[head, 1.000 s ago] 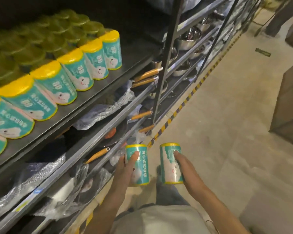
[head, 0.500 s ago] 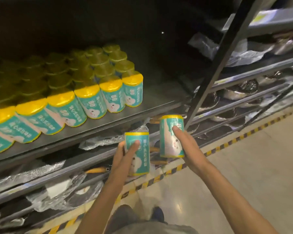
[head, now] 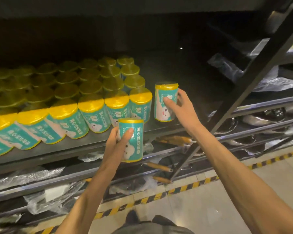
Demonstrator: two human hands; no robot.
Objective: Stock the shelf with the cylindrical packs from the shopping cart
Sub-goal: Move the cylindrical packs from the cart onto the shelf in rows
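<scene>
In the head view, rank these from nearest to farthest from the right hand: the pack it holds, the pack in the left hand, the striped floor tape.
1. Pack in the right hand: the held pack, at the shelf's right end.
2. Left-hand pack, lower left, in front of the shelf edge.
3. Striped floor tape, lowest, on the floor.

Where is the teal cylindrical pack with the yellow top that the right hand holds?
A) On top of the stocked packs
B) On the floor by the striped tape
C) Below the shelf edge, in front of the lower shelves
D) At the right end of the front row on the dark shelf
D: the right hand holds the teal cylindrical pack with the yellow top upright at the dark shelf, just right of the front row's last pack.
</scene>
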